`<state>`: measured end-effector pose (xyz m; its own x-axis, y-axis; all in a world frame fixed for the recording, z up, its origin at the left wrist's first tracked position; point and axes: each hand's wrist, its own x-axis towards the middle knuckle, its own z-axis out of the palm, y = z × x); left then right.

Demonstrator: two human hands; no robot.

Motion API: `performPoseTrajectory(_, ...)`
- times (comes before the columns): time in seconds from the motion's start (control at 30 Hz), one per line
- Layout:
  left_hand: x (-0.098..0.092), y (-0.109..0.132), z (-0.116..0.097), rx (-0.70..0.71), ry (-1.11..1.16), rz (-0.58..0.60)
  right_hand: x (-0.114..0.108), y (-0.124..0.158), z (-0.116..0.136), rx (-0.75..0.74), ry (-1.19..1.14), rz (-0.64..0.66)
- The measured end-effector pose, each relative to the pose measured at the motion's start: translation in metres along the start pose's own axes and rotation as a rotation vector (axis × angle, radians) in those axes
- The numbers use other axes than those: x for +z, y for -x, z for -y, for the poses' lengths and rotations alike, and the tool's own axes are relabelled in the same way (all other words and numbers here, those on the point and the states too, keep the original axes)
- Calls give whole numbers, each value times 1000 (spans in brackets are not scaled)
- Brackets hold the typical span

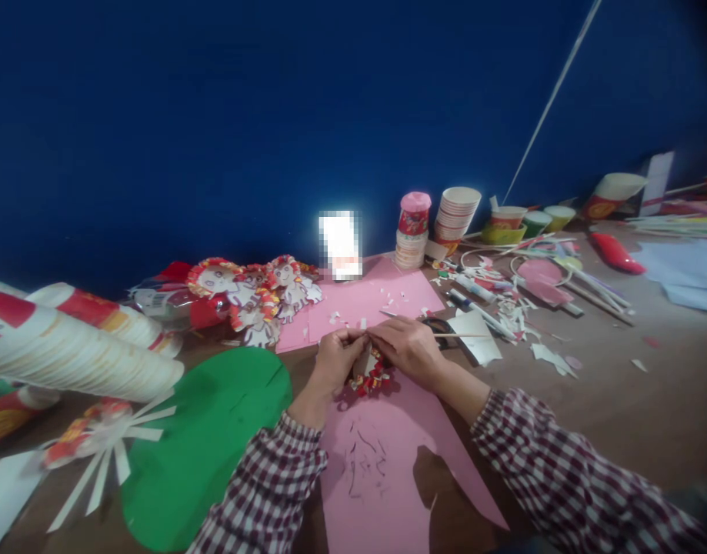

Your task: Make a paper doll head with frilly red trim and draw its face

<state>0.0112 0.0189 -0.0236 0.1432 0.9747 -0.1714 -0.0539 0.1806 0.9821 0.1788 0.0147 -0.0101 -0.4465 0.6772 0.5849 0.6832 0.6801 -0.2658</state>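
Observation:
Both hands meet over the pink sheet (381, 462), which bears dark pen marks and a cut-out gap at its lower right. Between them is a small paper craft piece (369, 382) with a curled red and yellow fringe. My left hand (335, 360) pinches its left and upper edge. My right hand (408, 348) closes on it from the other side, its fingers hiding the top. Just behind the right hand lie dark-handled scissors (439, 327), and a thin stick (462, 335) is beside them.
Finished paper figures (284, 285) lie at the back left. Stacked paper cups (81, 338) and a green oval sheet (215, 446) are on the left. More cups (457, 219) stand behind, with markers (474, 288) and paper scraps (515, 315) at right. A blue wall (243, 115) rises behind.

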Motion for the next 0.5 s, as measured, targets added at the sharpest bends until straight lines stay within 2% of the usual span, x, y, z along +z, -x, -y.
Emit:
performPoseTrajectory(0.33,2,3,-5,8,63,-1,0,1,-1,24,-18,20)
performPoseTrajectory(0.5,2,6,-8,37,14,7,-3,-1,0,-6,-3,36)
